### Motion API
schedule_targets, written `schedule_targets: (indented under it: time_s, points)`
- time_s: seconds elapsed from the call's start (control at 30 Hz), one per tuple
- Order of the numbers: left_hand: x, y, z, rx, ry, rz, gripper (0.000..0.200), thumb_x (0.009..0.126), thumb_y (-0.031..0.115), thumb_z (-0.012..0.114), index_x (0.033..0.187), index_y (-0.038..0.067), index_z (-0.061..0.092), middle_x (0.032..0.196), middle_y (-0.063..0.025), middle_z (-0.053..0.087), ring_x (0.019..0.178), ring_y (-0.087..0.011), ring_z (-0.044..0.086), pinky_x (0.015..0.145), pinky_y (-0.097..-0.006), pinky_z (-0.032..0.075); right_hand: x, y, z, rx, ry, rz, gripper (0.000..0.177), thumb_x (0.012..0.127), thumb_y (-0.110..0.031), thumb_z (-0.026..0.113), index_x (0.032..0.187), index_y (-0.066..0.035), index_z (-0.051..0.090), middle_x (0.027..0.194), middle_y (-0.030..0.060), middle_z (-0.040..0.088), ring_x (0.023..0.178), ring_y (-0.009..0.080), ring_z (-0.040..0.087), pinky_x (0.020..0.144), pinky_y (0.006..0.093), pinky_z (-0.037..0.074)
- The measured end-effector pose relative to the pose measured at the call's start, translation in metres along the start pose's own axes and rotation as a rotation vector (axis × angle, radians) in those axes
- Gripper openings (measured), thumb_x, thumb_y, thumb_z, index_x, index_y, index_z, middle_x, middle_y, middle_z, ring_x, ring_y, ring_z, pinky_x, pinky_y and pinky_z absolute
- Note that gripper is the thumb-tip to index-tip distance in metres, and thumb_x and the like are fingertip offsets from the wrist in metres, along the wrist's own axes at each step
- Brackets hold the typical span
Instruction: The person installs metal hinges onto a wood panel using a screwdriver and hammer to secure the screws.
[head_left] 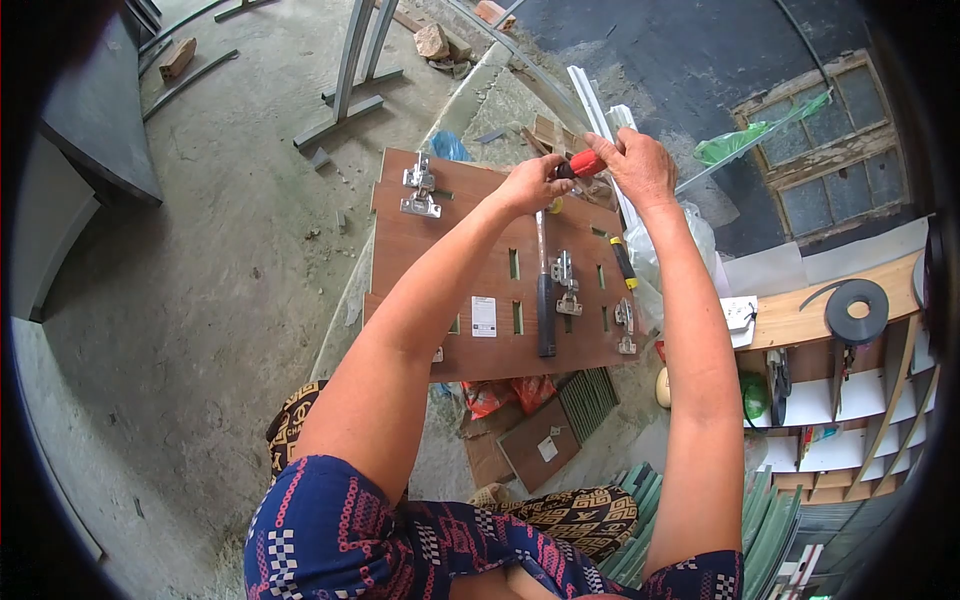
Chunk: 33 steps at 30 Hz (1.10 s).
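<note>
Red plastic, the handle [586, 163] of a tool, sits pinched between our two hands just over the far edge of the brown panel [480, 270].

What could go wrong, as we judge it: both hands crowd one short handle, so a slip of either grip could drop the tool onto the panel and mark its face. It could also knock the hinge [421, 190] lying near the far left corner. The panel seems to rest over scraps [505, 395] at its near edge (we cannot tell how firmly). A hard push at the far edge could therefore rock it and send the smaller hinges [566, 283], the dark-handled tool [545, 310] and the screwdriver [623, 262] sliding.

Our left hand [533, 185] has its fingers curled shut around the near end of the handle. Our right hand [638, 165] closes over the other end, fingers bent tight and tucked under the knuckles, so we cannot tell how much of the handle it covers. Neither hand appears to touch the panel.
</note>
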<state>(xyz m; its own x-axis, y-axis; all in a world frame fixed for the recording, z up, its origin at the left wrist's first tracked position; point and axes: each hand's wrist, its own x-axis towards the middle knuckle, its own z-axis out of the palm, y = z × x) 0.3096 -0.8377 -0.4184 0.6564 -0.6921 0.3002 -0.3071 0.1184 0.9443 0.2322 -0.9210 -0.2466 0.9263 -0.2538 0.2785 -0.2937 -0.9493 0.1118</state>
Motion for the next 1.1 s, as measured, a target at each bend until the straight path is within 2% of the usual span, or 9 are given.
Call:
schedule_targets:
  time_s: [0.23, 0.33, 0.53, 0.63, 0.83, 0.9, 0.97, 1.03, 1.1]
  points:
    - [0.0, -0.004, 0.0, -0.036, 0.03, 0.0, 0.051, 0.085, 0.029, 0.067, 0.124, 0.0, 0.053, 0.104, -0.0168, 0.065, 0.097, -0.0231, 0.063, 0.085, -0.0352, 0.048, 0.0, 0.015, 0.009, 0.416, -0.001, -0.222, 0.026, 0.079, -0.028, 0.066, 0.086, -0.003, 0.065, 0.077, 0.0177, 0.066, 0.079, 0.0355, 0.064, 0.071, 0.0418, 0.049]
    - [-0.002, 0.0, 0.0, -0.049, -0.007, -0.013, 0.05, 0.085, 0.028, 0.067, 0.124, 0.0, 0.053, 0.104, -0.017, 0.065, 0.098, -0.0229, 0.062, 0.085, -0.0353, 0.048, 0.002, 0.014, 0.006, 0.294, -0.056, -0.142, 0.027, 0.079, -0.029, 0.066, 0.085, -0.003, 0.064, 0.078, 0.0183, 0.066, 0.078, 0.0351, 0.064, 0.071, 0.0415, 0.049]
    - [-0.003, -0.001, 0.001, -0.069, -0.012, -0.048, 0.051, 0.084, 0.029, 0.068, 0.122, 0.0, 0.053, 0.102, -0.0168, 0.066, 0.096, -0.0244, 0.063, 0.085, -0.0362, 0.048, 0.002, 0.007, 0.004, 0.259, -0.013, -0.112, 0.034, 0.08, -0.035, 0.068, 0.076, -0.002, 0.063, 0.069, 0.0194, 0.063, 0.068, 0.0368, 0.062, 0.064, 0.0433, 0.047]
    - [-0.004, 0.002, 0.0, -0.021, -0.002, -0.042, 0.05, 0.083, 0.029, 0.068, 0.121, 0.0, 0.054, 0.101, -0.0168, 0.066, 0.095, -0.0252, 0.064, 0.084, -0.0366, 0.049, 0.003, 0.005, 0.005, 0.178, 0.001, -0.093, 0.041, 0.079, -0.042, 0.067, 0.071, -0.002, 0.063, 0.066, 0.0194, 0.061, 0.065, 0.0378, 0.06, 0.061, 0.0441, 0.046]
    - [-0.002, -0.002, 0.003, 0.084, 0.027, -0.08, 0.049, 0.08, 0.028, 0.07, 0.12, 0.003, 0.056, 0.099, -0.0172, 0.066, 0.09, -0.0221, 0.064, 0.082, -0.035, 0.049, 0.005, 0.002, 0.0, 0.07, -0.075, -0.063, 0.056, 0.076, -0.059, 0.061, 0.072, -0.003, 0.067, 0.07, 0.02, 0.063, 0.069, 0.0381, 0.062, 0.063, 0.0439, 0.048]
    - [0.004, -0.022, 0.01, 0.154, 0.087, -0.009, 0.042, 0.077, 0.034, 0.072, 0.107, 0.007, 0.059, 0.098, -0.0189, 0.066, 0.096, -0.0346, 0.063, 0.081, -0.0418, 0.049, 0.003, 0.0, 0.0, 0.035, -0.089, -0.096, 0.06, 0.075, -0.063, 0.059, 0.076, -0.004, 0.069, 0.072, 0.019, 0.065, 0.072, 0.038, 0.063, 0.064, 0.0439, 0.049]
    - [0.018, -0.05, 0.02, 0.013, 0.12, 0.075, 0.051, 0.073, 0.037, 0.074, 0.112, 0.008, 0.058, 0.096, -0.0192, 0.066, 0.096, -0.0348, 0.063, 0.082, -0.0418, 0.049, 0.004, 0.002, 0.013, 0.063, -0.026, -0.148, 0.053, 0.077, -0.056, 0.062, 0.074, -0.003, 0.067, 0.067, 0.0144, 0.065, 0.064, 0.0303, 0.065, 0.058, 0.0386, 0.05]
    - [0.006, -0.028, 0.012, 0.028, 0.074, 0.015, 0.05, 0.079, 0.036, 0.072, 0.115, 0.005, 0.058, 0.099, -0.0179, 0.066, 0.095, -0.0314, 0.065, 0.082, -0.039, 0.051, -0.003, -0.013, 0.004, 0.159, -0.149, -0.011, 0.05, 0.075, -0.058, 0.063, 0.07, -0.009, 0.074, 0.068, 0.017, 0.067, 0.066, 0.0305, 0.067, 0.067, 0.04, 0.053]
    - [0.007, -0.037, 0.005, 0.068, 0.041, 0.116, 0.042, 0.087, 0.029, 0.063, 0.121, 0.005, 0.057, 0.107, -0.0127, 0.067, 0.101, -0.0223, 0.062, 0.09, -0.034, 0.046, -0.005, -0.024, 0.004, 0.052, -0.191, 0.024, 0.047, 0.075, -0.056, 0.063, 0.068, -0.01, 0.073, 0.067, 0.0159, 0.067, 0.067, 0.0307, 0.067, 0.066, 0.0397, 0.053]
